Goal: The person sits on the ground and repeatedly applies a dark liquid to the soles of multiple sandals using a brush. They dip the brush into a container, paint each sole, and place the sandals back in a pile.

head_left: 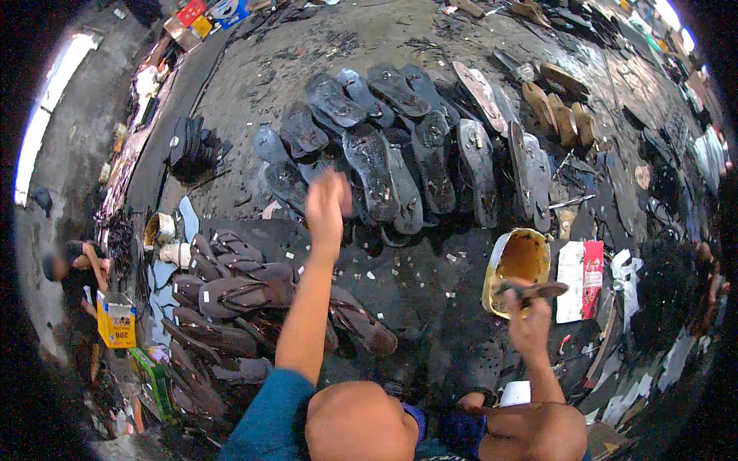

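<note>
My left hand (329, 203) is stretched forward over the near left edge of several dark soles (371, 169) laid out on the floor. It is smeared by motion, so its fingers cannot be read. On the right, my right hand (530, 323) is closed round a dark, flat, elongated piece (544, 290), whose kind I cannot make out. That piece is at the near rim of a cut-open yellowish tub (492, 265) with a brown inside. Dark brown flip-flops (244, 296) with straps lie heaped beside my left forearm.
Tan soles (563, 119) stand at the far right. A white and red packet (580, 280) lies beside the tub. Small pots (160, 229) stand left, beyond the flip-flop heap. Another person (77, 269) is at the far left near a yellow box (117, 319).
</note>
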Demonstrator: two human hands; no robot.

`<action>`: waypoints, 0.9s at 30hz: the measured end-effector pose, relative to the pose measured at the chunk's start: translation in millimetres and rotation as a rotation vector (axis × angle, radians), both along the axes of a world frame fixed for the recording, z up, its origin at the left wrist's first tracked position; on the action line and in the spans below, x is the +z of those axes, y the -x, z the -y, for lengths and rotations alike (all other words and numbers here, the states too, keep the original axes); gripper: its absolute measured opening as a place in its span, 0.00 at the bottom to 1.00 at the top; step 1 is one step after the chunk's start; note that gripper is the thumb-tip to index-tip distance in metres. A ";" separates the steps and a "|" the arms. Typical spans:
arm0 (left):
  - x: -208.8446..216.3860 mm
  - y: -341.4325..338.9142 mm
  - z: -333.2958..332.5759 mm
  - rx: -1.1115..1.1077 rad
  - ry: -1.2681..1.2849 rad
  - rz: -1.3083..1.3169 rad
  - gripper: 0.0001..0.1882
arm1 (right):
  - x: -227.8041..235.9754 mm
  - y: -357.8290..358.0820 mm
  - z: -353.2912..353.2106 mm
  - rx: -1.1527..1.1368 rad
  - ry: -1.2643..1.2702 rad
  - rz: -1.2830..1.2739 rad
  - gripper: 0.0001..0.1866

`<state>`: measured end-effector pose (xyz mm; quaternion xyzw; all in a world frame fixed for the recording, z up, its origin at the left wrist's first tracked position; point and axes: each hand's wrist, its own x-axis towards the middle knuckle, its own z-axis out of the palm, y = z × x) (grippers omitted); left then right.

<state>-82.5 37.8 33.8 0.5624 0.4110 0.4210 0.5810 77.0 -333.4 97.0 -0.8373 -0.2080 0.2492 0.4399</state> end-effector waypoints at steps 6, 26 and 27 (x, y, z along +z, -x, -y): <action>-27.1 138.7 185.9 -0.113 -0.072 -1.270 0.17 | -64.3 -49.3 15.7 -0.010 0.145 0.503 0.14; -61.8 112.8 184.7 -0.975 -0.231 -0.532 0.31 | -0.5 -9.3 51.7 0.175 -0.162 -0.545 0.13; -68.3 109.5 178.9 -0.962 -0.139 -0.481 0.30 | 9.2 -6.9 34.9 0.147 -0.220 -0.510 0.13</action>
